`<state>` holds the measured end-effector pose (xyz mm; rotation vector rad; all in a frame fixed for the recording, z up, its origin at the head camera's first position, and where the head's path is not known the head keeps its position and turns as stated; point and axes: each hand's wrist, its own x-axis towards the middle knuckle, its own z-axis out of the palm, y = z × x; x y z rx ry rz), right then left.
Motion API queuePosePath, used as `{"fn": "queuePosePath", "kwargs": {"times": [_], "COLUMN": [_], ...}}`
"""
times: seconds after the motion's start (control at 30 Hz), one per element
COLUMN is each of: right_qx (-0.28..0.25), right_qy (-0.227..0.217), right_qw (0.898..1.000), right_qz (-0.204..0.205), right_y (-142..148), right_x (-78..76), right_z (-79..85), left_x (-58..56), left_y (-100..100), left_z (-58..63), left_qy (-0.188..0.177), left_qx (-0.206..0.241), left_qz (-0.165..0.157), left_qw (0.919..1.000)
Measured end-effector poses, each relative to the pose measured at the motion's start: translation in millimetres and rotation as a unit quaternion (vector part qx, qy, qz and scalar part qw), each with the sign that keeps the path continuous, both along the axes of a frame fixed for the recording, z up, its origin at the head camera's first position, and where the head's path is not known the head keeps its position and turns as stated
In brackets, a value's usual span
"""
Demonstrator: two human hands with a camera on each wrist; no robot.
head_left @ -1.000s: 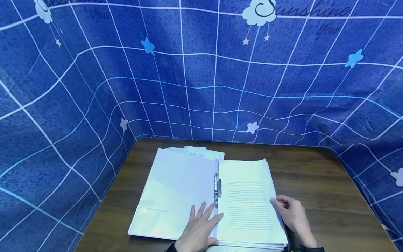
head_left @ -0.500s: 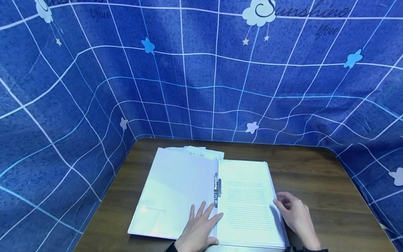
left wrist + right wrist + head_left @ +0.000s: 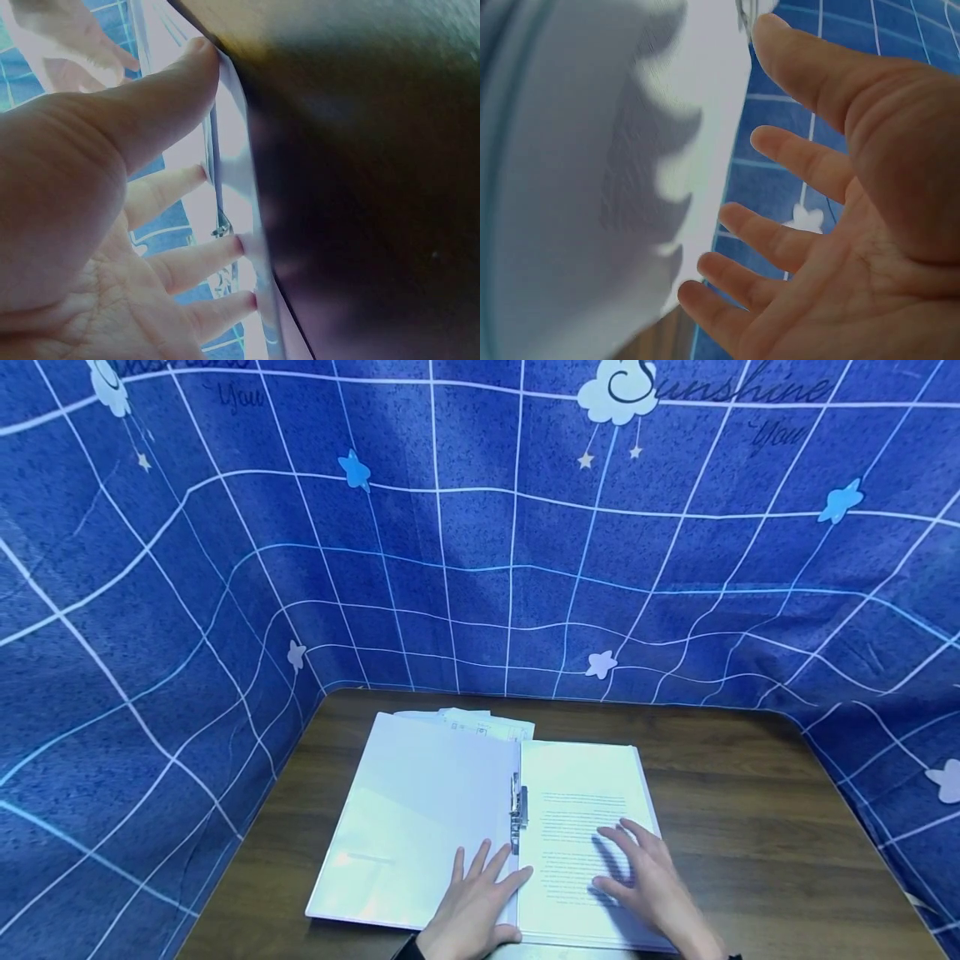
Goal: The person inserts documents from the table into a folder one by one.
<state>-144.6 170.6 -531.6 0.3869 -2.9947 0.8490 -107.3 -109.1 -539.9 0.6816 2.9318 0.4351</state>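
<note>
A white ring binder (image 3: 405, 818) lies spread flat on the wooden table. A metal clip (image 3: 517, 810) runs along its spine. On its right half rests a stack of printed paper (image 3: 577, 777), the text upside down from here. My left hand (image 3: 472, 902) rests with spread fingers across the spine and lower left cover, thumb at the near edge. Over the lower right of the printed page hovers my right hand (image 3: 648, 885), fingers spread and slightly bent, holding nothing. In the right wrist view, its finger shadows fall on the paper (image 3: 652, 150).
Loose printed sheets (image 3: 487, 722) stick out from behind the binder's far edge. The brown table (image 3: 750, 827) extends to the right. A blue curtain (image 3: 480, 568) with white lines and stars hangs around the table's back and sides.
My right hand has let go of the paper's right edge and moved left over the printed page, fingers spreading. The lifted page edge now lies flat. My left hand has stayed put.
</note>
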Motion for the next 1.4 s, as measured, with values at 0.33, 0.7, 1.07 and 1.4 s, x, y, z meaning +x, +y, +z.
{"fn": "queuePosePath", "kwargs": {"times": [0.33,0.7,1.07,1.4], "right_qx": [0.033,0.076,0.100,0.106], "right_qy": [-0.054,-0.029,-0.047,-0.048], "right_qw": [0.998,0.997,0.994,0.993], "right_qz": [-0.013,-0.014,-0.019,-0.022], "right_y": [-19.3,-23.0,-24.6,-25.1], "right_x": [5.1,5.5,3.4,4.1], "right_z": [-15.1,-22.7,-22.7,-21.6], "left_x": [-1.3,-1.0,-6.0,-39.1], "left_y": [1.1,0.1,-4.7,-29.8], "left_z": [2.0,1.3,6.7,32.9], "left_qy": [-0.022,-0.010,-0.017,0.053], "left_qx": [0.001,0.004,0.049,0.104], "left_qz": [0.006,0.001,0.015,0.086], "left_qw": [0.9998,0.9999,0.9986,0.9894]}}
